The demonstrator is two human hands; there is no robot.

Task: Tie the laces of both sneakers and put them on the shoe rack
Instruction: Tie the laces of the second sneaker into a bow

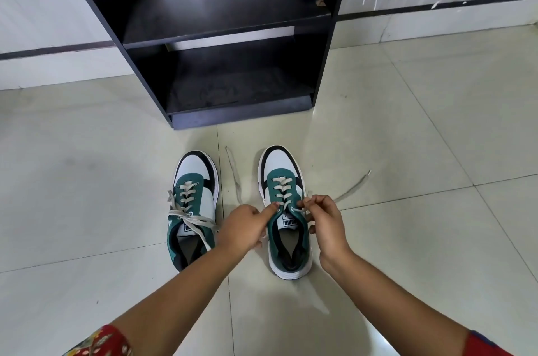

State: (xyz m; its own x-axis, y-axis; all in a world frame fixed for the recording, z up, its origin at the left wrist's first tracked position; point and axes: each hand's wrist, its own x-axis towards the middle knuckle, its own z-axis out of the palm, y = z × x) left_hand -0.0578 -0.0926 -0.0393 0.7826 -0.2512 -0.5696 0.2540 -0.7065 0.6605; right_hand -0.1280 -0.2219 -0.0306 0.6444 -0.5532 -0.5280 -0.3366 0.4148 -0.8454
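Scanning left to right: left sneaker (194, 204) sits on the tiled floor (87, 181), toe toward the shoe rack (221, 35), laces crossed in a loose knot over the tongue, ends trailing across the collar. Whether that knot is a finished bow, can't tell. Left hand (243, 229) is between the two shoes, fingers curled, thumb tip pressed on the inner top eyelet area of the right sneaker (286, 210); it seems to pinch the lace there, but the contact is partly hidden. One lace end (234, 173) lies slack on the floor between the shoes, running forward. Right sneaker is upright on the floor, just beside the left one, toe also toward the rack, laces untied. Right hand (323, 218) is at the outer top eyelet, thumb and forefinger closed in a narrow pinch on the lace. Other lace end (353, 185) trails out to the right across the tile. Rack stands ahead against the wall, dark, both visible shelves bare. Patterned red sleeves (104, 341) at both bottom corners.
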